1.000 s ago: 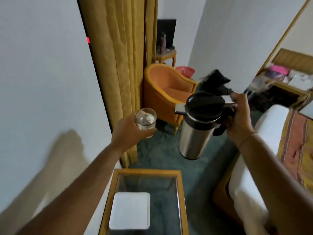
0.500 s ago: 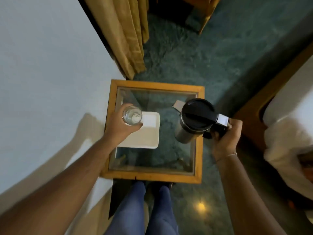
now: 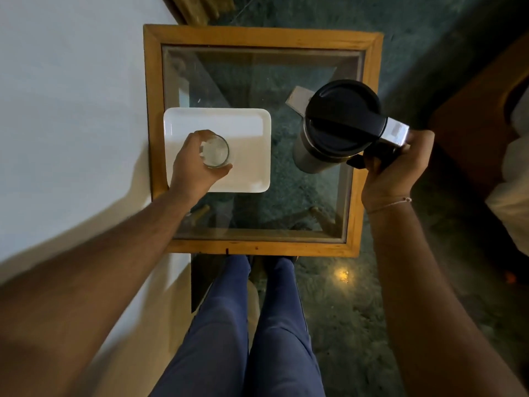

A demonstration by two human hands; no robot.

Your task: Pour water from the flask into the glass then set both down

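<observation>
From the head camera, looking straight down, the left hand (image 3: 194,164) is wrapped around a clear drinking glass (image 3: 215,151), fingers curled about its far side and thumb along the near rim; the glass has water in it and sits over the near-left part of a white rectangular tray (image 3: 252,133), though whether its base touches the tray cannot be told. The tray lies on the left half of a small glass-topped side table (image 3: 257,38) with a wooden frame. The right hand (image 3: 400,167) is clenched on the black handle of a stainless steel flask (image 3: 315,156), which has a black lid (image 3: 343,116) and a spout pointing to the far left. The flask stands about upright over the right side of the glass top, well apart from the tray; contact with the table cannot be judged. Below the table are the person's legs in blue trousers (image 3: 246,325) on dark green carpet (image 3: 357,310).
</observation>
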